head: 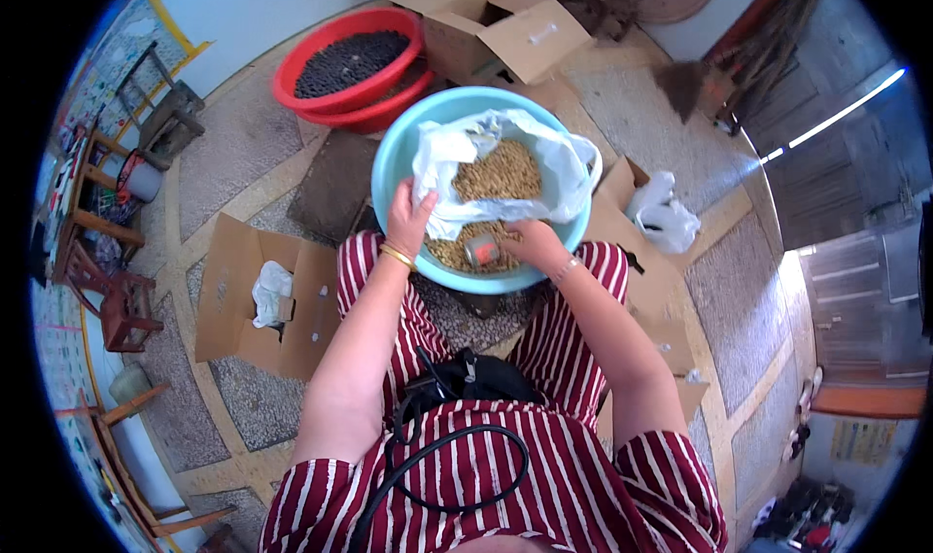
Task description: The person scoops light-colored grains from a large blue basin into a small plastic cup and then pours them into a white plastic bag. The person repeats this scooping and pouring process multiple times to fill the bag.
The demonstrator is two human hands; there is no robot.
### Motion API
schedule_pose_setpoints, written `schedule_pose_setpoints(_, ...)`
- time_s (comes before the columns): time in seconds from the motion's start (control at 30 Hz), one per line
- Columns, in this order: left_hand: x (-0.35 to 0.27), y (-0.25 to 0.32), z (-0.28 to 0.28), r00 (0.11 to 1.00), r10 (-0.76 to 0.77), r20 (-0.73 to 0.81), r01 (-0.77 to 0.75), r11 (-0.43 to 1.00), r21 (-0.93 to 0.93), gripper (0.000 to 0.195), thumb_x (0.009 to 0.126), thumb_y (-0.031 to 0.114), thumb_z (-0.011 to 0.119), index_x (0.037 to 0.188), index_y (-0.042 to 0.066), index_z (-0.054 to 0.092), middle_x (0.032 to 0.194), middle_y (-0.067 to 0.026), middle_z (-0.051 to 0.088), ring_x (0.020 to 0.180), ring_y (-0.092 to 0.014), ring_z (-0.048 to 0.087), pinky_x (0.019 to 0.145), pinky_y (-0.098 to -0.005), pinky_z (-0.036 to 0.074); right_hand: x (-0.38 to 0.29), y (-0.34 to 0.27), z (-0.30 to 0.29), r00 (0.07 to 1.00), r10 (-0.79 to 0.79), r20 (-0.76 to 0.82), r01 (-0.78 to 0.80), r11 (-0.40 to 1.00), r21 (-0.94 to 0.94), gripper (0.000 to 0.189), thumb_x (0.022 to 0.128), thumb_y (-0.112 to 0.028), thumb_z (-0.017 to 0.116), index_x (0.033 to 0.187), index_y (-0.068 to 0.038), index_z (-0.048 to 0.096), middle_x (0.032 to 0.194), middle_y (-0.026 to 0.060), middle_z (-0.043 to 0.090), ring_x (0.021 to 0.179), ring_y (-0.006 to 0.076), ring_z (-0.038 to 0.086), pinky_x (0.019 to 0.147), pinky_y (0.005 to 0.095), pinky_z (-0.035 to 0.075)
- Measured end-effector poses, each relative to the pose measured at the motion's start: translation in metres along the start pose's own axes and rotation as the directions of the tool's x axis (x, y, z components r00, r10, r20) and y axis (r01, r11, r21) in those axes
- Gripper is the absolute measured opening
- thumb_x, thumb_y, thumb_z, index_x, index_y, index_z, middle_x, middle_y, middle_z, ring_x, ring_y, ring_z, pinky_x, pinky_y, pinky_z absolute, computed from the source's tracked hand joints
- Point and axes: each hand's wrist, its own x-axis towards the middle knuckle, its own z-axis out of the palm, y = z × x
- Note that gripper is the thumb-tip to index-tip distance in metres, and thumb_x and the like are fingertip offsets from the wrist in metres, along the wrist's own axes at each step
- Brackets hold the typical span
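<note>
A light-blue plastic basin stands in front of me, between my knees. Inside it lies an opened white plastic bag with tan grain-like pieces in it. More of these pieces lie loose at the basin's near side. My left hand grips the bag's left edge, thumb on top and most fingers hidden. My right hand reaches down into the near side, its fingertips at the loose pieces below the bag's front edge. Left of those fingertips a small jar or can with a red-orange label rests tilted on the pieces.
Two stacked red basins, the upper holding dark pieces, stand beyond on the left. Open cardboard boxes lie behind and left. White plastic bags sit at right. A black cable loops over my lap.
</note>
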Motion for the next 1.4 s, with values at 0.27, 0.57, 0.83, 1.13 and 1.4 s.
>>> schedule_pose_setpoints(0.27, -0.005, -0.01, 0.002, 0.992, -0.12, -0.039, 0.124, 0.979, 0.162, 0.061, 0.087, 0.041, 0.064, 0.125, -0.004, 0.048, 0.123, -0.0221, 0.057, 0.116, -0.029, 0.055, 0.098, -0.0365, 0.041, -0.007, 0.051, -0.065, 0.643, -0.118, -0.756, 0.018, 0.99, -0.139, 0.047, 0.073, -0.013, 0.076, 0.114, -0.002, 0.057, 0.114, 0.0165, 0.058, 0.114, 0.0339, 0.051, 0.101, 0.0426, 0.038)
schedule_pose_setpoints(0.57, -0.01, 0.018, -0.004, 0.996, -0.091, -0.004, 0.09, 0.968, 0.234, 0.056, 0.088, 0.046, 0.059, 0.122, 0.003, 0.051, 0.106, -0.0194, 0.063, 0.099, -0.029, 0.062, 0.087, -0.035, 0.046, 0.024, 0.069, -0.071, 0.836, 0.306, -0.456, -0.122, 0.913, 0.39, 0.037, 0.083, -0.019, 0.068, 0.107, 0.007, 0.057, 0.091, 0.0086, 0.062, 0.081, 0.0163, 0.055, 0.074, 0.0307, 0.046)
schedule_pose_setpoints(0.83, -0.003, 0.024, 0.001, 0.985, -0.168, -0.027, 0.17, 0.977, 0.131, 0.055, 0.087, 0.04, 0.063, 0.124, 0.002, 0.051, 0.111, -0.0191, 0.062, 0.102, -0.026, 0.06, 0.09, -0.0338, 0.045, 0.024, 0.05, -0.079, 0.866, 0.223, -0.448, 0.162, 0.721, 0.673, 0.016, 0.092, -0.013, 0.056, 0.101, 0.0, 0.058, 0.085, 0.0008, 0.06, 0.079, 0.0089, 0.054, 0.071, 0.0233, 0.043)
schedule_pose_setpoints(1.13, 0.012, 0.068, 0.026, 0.986, -0.107, 0.126, 0.075, 0.968, 0.24, 0.043, 0.084, 0.029, 0.061, 0.118, 0.005, 0.051, 0.102, -0.02, 0.064, 0.096, -0.033, 0.062, 0.084, -0.0397, 0.048, -0.006, -0.014, -0.043, 0.89, -0.069, -0.45, 0.34, 0.757, 0.558, 0.016, 0.091, -0.009, 0.058, 0.106, -0.001, 0.059, 0.092, 0.0032, 0.062, 0.083, 0.0123, 0.055, 0.079, 0.0271, 0.045)
schedule_pose_setpoints(1.4, 0.011, 0.075, 0.047, 0.953, 0.092, 0.289, -0.182, 0.936, 0.302, 0.045, 0.079, 0.013, 0.061, 0.121, 0.004, 0.05, 0.109, -0.0182, 0.056, 0.103, -0.035, 0.057, 0.09, -0.0399, 0.045, -0.015, -0.036, -0.041, 0.872, -0.277, -0.405, 0.43, 0.828, 0.36, 0.027, 0.087, -0.012, 0.06, 0.111, -0.001, 0.058, 0.106, 0.0124, 0.058, 0.094, 0.0225, 0.054, 0.085, 0.0323, 0.043)
